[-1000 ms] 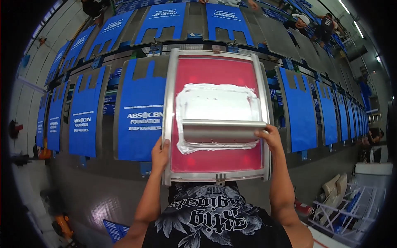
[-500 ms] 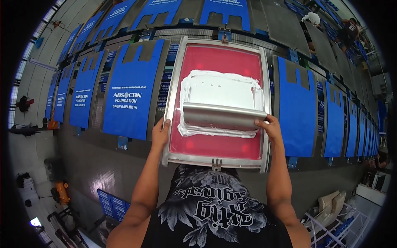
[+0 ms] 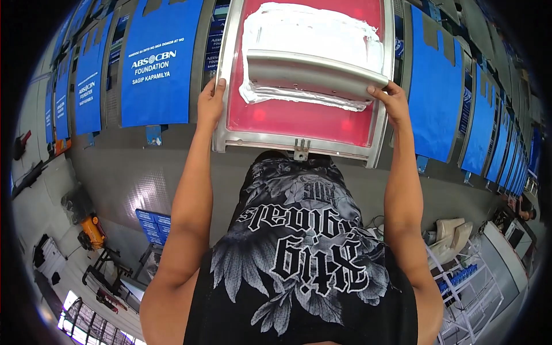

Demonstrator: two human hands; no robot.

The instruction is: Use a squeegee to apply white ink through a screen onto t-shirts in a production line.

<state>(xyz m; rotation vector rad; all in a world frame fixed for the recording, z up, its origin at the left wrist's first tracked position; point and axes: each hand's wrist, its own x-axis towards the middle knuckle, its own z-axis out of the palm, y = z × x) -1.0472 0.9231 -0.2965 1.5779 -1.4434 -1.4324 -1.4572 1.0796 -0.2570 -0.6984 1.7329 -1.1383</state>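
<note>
Before me is a metal-framed printing screen (image 3: 259, 141) with red mesh (image 3: 273, 122). White ink (image 3: 302, 23) is spread thickly over the mesh. Across the ink lies a long metal squeegee (image 3: 310, 70), tilted slightly down to the right. My left hand (image 3: 210, 103) is closed round the screen's left rail, thumb on top. At the right rail, my right hand (image 3: 393, 102) grips the frame, its thumb pressed against the squeegee's right end. The fingers under the rails are hidden.
Boards with blue cut fabric panels stand in rows on both sides, such as a left panel (image 3: 155, 63) and a right panel (image 3: 434, 86). A metal hinge clamp (image 3: 301, 150) sits at the screen's near edge. An orange machine (image 3: 92, 232) and a white rack (image 3: 468, 293) stand on the floor behind.
My view has tilted down, so the screen and panels sit higher in the picture. The screen looks somewhat larger. Both hands keep their grip, and the squeegee keeps its place on the mesh.
</note>
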